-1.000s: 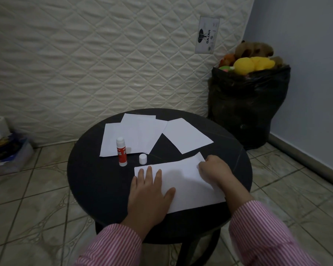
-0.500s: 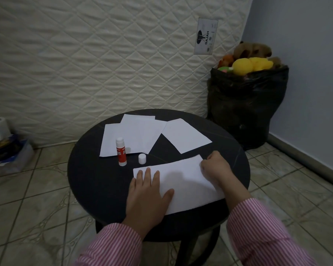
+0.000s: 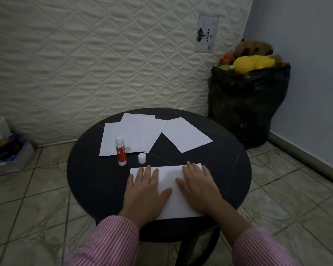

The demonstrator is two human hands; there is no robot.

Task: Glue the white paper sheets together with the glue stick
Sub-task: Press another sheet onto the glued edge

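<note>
A white paper sheet (image 3: 171, 181) lies at the near side of the round black table (image 3: 96, 181). My left hand (image 3: 145, 191) lies flat on its left part, fingers spread. My right hand (image 3: 199, 186) lies flat on its right part, fingers straight. A red and white glue stick (image 3: 120, 153) stands upright and uncapped to the left, beyond the sheet. Its white cap (image 3: 142, 158) stands beside it. Further back lie overlapping white sheets (image 3: 135, 135) and a single sheet (image 3: 185, 137).
A quilted mattress (image 3: 104, 60) leans behind the table. A black bag (image 3: 246, 104) of plush toys stands at the back right near a grey wall. Boxes and a roll (image 3: 0, 143) sit on the tiled floor at the far left.
My right hand went from curled at the sheet's right edge to flat with straight fingers on the sheet. The sheet now lies squarer to me. My left hand stays flat.
</note>
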